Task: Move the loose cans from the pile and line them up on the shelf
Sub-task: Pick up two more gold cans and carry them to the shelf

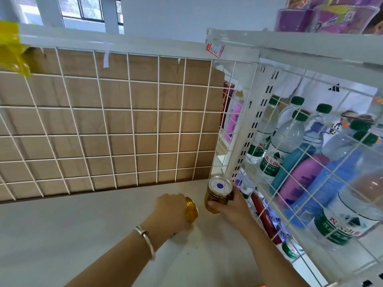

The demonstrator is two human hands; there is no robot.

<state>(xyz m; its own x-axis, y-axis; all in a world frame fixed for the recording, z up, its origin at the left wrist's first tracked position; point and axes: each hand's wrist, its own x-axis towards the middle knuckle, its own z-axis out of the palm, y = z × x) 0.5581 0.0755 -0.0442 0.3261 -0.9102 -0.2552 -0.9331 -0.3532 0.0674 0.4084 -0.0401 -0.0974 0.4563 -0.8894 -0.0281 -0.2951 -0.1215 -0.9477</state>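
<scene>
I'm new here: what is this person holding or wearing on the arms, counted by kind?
Gold cans: 2, the sideways can in the left hand, the upright can in the right hand
Silver bracelet: 1
Total: 3

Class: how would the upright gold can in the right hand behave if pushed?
The upright gold metal can with silver lid looks stiff. It may slide on the smooth white shelf. Tipped, its round body would likely roll.
</scene>
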